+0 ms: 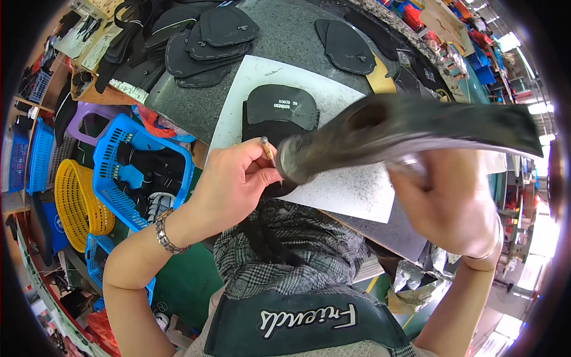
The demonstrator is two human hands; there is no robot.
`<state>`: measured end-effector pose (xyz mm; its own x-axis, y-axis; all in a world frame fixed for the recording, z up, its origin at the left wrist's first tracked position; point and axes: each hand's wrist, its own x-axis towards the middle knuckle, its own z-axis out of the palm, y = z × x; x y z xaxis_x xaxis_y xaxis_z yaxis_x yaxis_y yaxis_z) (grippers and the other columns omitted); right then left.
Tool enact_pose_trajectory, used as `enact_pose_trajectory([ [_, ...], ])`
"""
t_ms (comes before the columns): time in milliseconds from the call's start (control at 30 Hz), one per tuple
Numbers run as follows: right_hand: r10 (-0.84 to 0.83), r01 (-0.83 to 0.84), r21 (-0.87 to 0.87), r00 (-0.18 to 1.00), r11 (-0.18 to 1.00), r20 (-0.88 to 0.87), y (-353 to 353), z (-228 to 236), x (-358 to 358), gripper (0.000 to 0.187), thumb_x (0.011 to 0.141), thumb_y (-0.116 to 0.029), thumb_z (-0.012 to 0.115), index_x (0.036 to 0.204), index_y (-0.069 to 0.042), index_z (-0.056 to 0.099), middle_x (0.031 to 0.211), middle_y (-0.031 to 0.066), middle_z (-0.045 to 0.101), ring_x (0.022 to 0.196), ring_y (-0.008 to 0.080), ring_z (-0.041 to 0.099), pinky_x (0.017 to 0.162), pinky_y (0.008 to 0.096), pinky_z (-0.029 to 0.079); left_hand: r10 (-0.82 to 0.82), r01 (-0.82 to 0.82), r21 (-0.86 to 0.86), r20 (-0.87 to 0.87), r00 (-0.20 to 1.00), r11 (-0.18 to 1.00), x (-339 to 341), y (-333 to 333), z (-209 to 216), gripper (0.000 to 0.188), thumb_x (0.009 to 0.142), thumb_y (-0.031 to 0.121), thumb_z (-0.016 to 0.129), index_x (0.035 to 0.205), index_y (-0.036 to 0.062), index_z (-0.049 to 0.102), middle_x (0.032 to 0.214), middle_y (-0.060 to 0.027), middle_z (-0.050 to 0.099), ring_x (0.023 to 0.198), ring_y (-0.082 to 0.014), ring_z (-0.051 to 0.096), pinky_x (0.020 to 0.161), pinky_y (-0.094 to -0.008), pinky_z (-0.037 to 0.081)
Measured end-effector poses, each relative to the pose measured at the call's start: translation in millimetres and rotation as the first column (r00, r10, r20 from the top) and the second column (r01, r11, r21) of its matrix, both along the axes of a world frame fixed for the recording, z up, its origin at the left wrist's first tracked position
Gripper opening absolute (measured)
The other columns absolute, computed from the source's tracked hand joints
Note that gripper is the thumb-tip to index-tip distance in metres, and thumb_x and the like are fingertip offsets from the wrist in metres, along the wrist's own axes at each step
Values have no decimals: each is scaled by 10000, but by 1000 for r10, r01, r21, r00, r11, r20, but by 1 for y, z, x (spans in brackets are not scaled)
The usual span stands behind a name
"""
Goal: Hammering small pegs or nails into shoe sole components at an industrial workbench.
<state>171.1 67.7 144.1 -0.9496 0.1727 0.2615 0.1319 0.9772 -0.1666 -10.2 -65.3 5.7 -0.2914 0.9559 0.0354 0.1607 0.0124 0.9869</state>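
My left hand [223, 184] pinches a thin metal punch [267, 149] between thumb and fingers, its top end sticking up above them. Beneath lies a black shoe-upper piece [281, 107] with pale printing on its far part; my fingers and the hammer cover its near end. A white board [357, 193], speckled with dark crumbs, supports the piece. My right hand [449, 205] is closed round the handle of a hammer [416, 128], slightly blurred. The hammer's dark head is raised close to the camera, and its round face appears beside the punch. Whether they touch I cannot tell.
Stacked black shoe pieces [214, 41] lie at the far left of the grey stone tabletop [285, 35]. More black pieces [348, 47] rest at the far right. Left of the table stand a blue basket [113, 190] holding black items and a yellow basket [74, 205].
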Motion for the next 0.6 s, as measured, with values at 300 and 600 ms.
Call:
enact_pose_trajectory([
  [300,71,-22,-159,948,987,311,5,3,4,482,755,46,644,1216,12,507,1057,176,559,972,334,537,853,387,432,-8,106,135,-578,816,985,9,-1,10,96,787,-6,664,813,4,572,752,-131,594,669,-314,586,555,-334,454],
  [600,-199,199,17,968,980,152,5,13,14,351,795,42,671,1122,18,545,1024,106,607,887,171,589,781,287,469,-11,31,93,-209,978,995,9,-4,-11,68,839,0,639,887,-6,591,755,-129,632,690,-205,657,590,-283,497],
])
